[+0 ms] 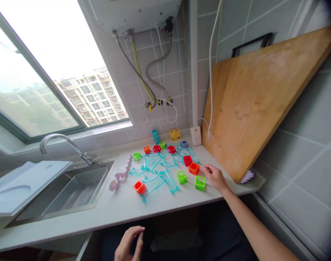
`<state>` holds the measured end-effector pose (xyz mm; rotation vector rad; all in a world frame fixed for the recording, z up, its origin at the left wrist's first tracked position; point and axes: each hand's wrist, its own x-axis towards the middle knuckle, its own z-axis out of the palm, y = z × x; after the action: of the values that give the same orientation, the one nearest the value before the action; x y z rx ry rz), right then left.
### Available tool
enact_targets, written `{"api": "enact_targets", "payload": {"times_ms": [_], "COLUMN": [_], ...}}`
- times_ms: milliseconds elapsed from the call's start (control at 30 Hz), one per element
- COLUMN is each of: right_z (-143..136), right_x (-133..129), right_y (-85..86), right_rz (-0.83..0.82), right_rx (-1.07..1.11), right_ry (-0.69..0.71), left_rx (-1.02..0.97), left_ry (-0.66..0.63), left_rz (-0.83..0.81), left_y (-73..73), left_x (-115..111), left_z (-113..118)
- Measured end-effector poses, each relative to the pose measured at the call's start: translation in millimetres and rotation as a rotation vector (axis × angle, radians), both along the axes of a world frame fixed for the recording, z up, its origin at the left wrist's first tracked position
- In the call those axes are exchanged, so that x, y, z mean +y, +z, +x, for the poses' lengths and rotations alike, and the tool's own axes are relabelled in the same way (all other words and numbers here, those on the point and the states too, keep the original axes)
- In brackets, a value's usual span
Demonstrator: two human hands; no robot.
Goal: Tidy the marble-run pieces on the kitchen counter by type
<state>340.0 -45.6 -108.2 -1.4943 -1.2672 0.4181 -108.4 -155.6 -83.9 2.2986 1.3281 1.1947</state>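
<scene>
My right hand (pixel 216 177) is over the counter with its fingers curled together, just right of an orange cube frame (pixel 194 168). Whatever its fingers may hold is too small to make out. Below the counter's front edge, my left hand (pixel 129 243) is loosely curved, with nothing visible in it. Near my right hand lie a red cube frame (pixel 187 160) and two green ones (pixel 200 183). An orange-red cube frame (pixel 139 187) sits farther left. Clear blue track pieces (pixel 169 180) are scattered across the middle, with several more coloured cube frames behind them.
A sink (pixel 100 195) with a tap (pixel 64 139) is at left, partly covered by a white board (pixel 26 181). A large wooden board (pixel 252 98) leans at right. A pale wavy strip (pixel 121 174) lies beside the sink. A white box (pixel 196 135) stands at the back.
</scene>
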Motion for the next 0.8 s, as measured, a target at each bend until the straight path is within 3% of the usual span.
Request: {"api": "enact_targets", "payload": {"times_ms": [167, 367, 633, 800], "right_z": [-0.6, 3.4, 5.7, 6.5], "right_x": [-0.7, -1.9, -1.6, -1.8], "right_y": [0.1, 1.6, 1.1, 2.9], "right_rz": [-0.004, 0.013, 0.055, 0.069], "right_rx": [0.001, 0.068, 0.161, 0.181], "right_ry": [0.03, 0.058, 0.089, 0.111], "left_rx": [0.084, 0.293, 0.569, 0.616], "left_ry": [-0.155, -0.224, -0.317, -0.323], "left_rz": [-0.093, -0.23, -0.164, -0.108], "left_y": [39.1, 68.6, 89.2, 85.9], "left_x": [-10.5, -8.2, 51.7, 105.8], "left_z": [45.4, 83.1, 130.1, 160.7]}}
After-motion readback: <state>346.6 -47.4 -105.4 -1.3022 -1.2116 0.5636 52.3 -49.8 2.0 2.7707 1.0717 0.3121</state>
